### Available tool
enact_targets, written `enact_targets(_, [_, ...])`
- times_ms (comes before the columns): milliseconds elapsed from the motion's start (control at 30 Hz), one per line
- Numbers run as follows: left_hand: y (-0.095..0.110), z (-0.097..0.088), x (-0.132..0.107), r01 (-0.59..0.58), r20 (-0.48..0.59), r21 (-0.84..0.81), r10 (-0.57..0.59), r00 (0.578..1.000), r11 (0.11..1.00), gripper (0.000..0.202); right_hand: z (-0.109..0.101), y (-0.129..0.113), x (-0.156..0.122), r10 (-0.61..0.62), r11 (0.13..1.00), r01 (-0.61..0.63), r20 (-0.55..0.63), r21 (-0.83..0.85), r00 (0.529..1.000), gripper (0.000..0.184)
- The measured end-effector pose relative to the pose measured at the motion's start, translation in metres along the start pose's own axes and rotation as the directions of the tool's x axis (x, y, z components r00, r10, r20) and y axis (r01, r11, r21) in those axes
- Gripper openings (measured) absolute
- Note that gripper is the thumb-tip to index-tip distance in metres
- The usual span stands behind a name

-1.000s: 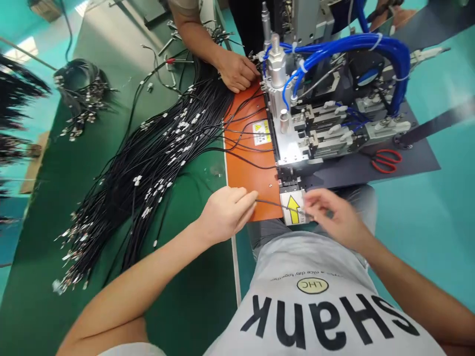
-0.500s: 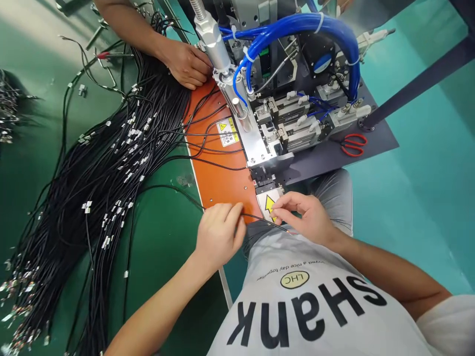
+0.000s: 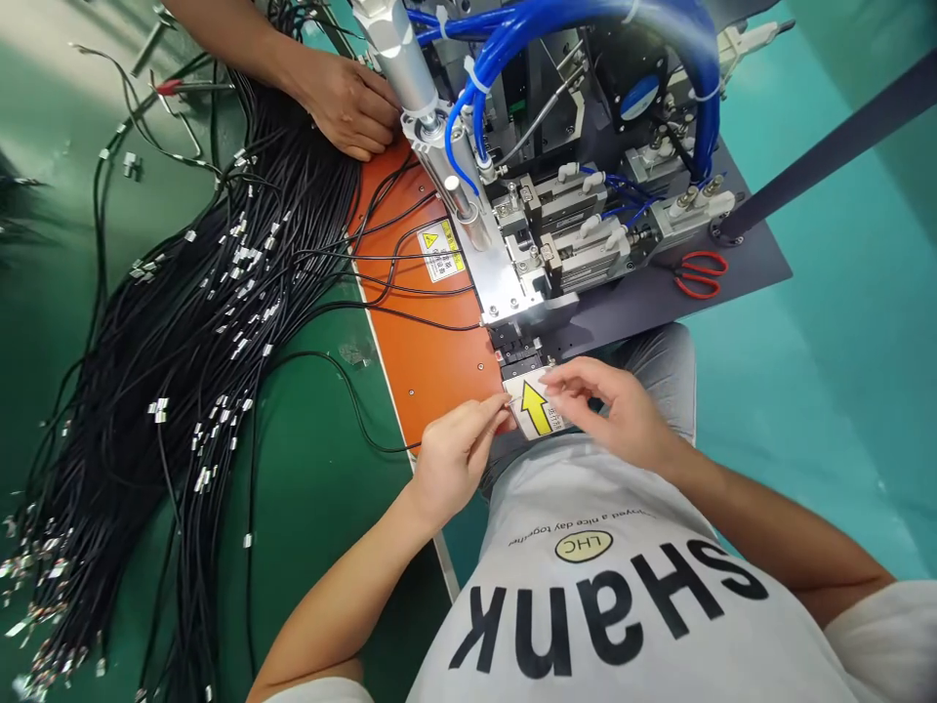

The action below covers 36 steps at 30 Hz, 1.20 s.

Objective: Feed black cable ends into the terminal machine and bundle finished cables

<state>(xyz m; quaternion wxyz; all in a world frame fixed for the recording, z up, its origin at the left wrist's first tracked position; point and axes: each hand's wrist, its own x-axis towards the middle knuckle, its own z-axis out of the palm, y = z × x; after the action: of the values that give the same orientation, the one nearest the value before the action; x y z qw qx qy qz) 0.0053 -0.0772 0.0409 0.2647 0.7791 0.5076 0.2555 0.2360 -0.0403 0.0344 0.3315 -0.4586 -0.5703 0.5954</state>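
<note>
My left hand (image 3: pixel 458 454) pinches a thin black wire (image 3: pixel 351 400) at the near edge of the orange plate (image 3: pixel 425 356); the wire loops back over the green mat. My right hand (image 3: pixel 611 410) has its fingers closed at the white block with a yellow arrow (image 3: pixel 537 408), the near end of the metal machine (image 3: pixel 512 264). Both sets of fingertips meet close to that block. What the right fingers hold is too small to make out.
A big bundle of black wires with metal tips (image 3: pixel 183 322) spreads across the green mat (image 3: pixel 307 547) on the left. Another person's hand (image 3: pixel 351 103) rests on wires at the plate's far end. Blue hoses (image 3: pixel 586 29) arch over the machine. Red scissors (image 3: pixel 699 273) lie at the right.
My left hand has moved right and up along the wire to the arrow block. My right hand has lifted slightly toward the block. The wire's slack now loops on the mat.
</note>
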Motion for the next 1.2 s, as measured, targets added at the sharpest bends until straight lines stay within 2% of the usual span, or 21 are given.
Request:
enact_targets(67, [0.002,-0.001,-0.004,-0.016,-0.007,0.038,0.016,1.000,0.999,0.029,0.010,-0.004,0.004,-0.074,0.992,0.078,0.046,-0.099,0.996,0.026])
enact_targets(133, [0.005,0.001,-0.003,-0.042,0.014,0.079,0.041,0.999,0.996,0.029,0.018,-0.007,0.008,-0.146,0.977,0.155,0.071,-0.149,0.987,0.019])
enact_targets(200, [0.009,0.005,0.001,-0.039,0.044,0.098,0.035,0.998,0.994,0.025,0.022,-0.008,0.011,-0.215,0.957,0.222,0.055,-0.186,0.975,0.007])
enact_targets(267, [0.013,0.008,0.006,-0.012,0.057,0.096,0.007,0.998,0.995,0.022,0.020,-0.006,0.012,-0.262,0.942,0.256,-0.002,-0.220,0.965,0.010])
enact_targets(367, [0.015,0.010,0.014,-0.020,0.065,0.130,0.011,0.998,0.991,0.020,0.011,-0.005,0.012,-0.243,0.945,0.231,-0.025,-0.234,0.970,0.008])
enact_targets(467, [0.017,0.011,0.020,-0.106,0.072,0.232,0.091,0.993,0.967,0.017,-0.001,-0.007,0.011,-0.183,0.941,0.189,0.050,-0.282,0.982,0.009])
enact_targets(533, [0.017,0.012,0.023,-0.129,0.063,0.283,0.116,0.991,0.950,0.017,-0.007,-0.009,0.010,-0.190,0.898,0.205,0.078,-0.388,0.979,0.008])
enact_targets(600, [0.018,0.015,0.025,-0.117,0.053,0.265,0.107,0.993,0.957,0.018,-0.010,-0.011,0.009,-0.253,0.807,0.267,0.101,-0.526,0.962,0.010])
enact_targets(700, [0.017,0.020,0.028,-0.122,0.034,0.214,0.117,0.993,0.969,0.018,-0.011,-0.012,0.008,-0.370,0.603,0.375,0.170,-0.704,0.913,0.016])
enact_targets(767, [0.016,0.022,0.029,-0.172,0.018,0.287,0.174,0.985,0.942,0.020,-0.011,-0.013,0.008,-0.408,0.461,0.418,0.231,-0.783,0.883,0.017])
enact_targets(900, [0.019,0.023,0.032,-0.269,0.079,0.474,0.263,0.961,0.838,0.025,-0.011,-0.017,0.010,-0.375,0.223,0.457,0.357,-0.861,0.856,0.017])
enact_targets(1000, [0.021,0.020,0.034,-0.277,0.106,0.439,0.257,0.961,0.855,0.026,-0.012,-0.024,0.015,-0.326,0.132,0.490,0.429,-0.862,0.843,0.020])
enact_targets(1033, [0.021,0.018,0.034,-0.262,0.095,0.396,0.245,0.965,0.880,0.027,-0.014,-0.027,0.018,-0.318,0.133,0.501,0.442,-0.855,0.839,0.020])
enact_targets(1100, [0.020,0.012,0.036,-0.216,0.073,0.268,0.204,0.976,0.939,0.028,-0.021,-0.034,0.023,-0.310,0.193,0.512,0.443,-0.837,0.841,0.018])
enact_targets(1167, [0.019,0.006,0.036,-0.137,0.092,0.091,0.129,0.987,0.986,0.026,-0.032,-0.040,0.027,-0.335,0.309,0.470,0.368,-0.827,0.867,0.016])
enact_targets(1200, [0.018,0.003,0.036,-0.079,0.114,-0.007,0.079,0.990,0.997,0.024,-0.037,-0.042,0.028,-0.352,0.388,0.421,0.290,-0.820,0.890,0.015])
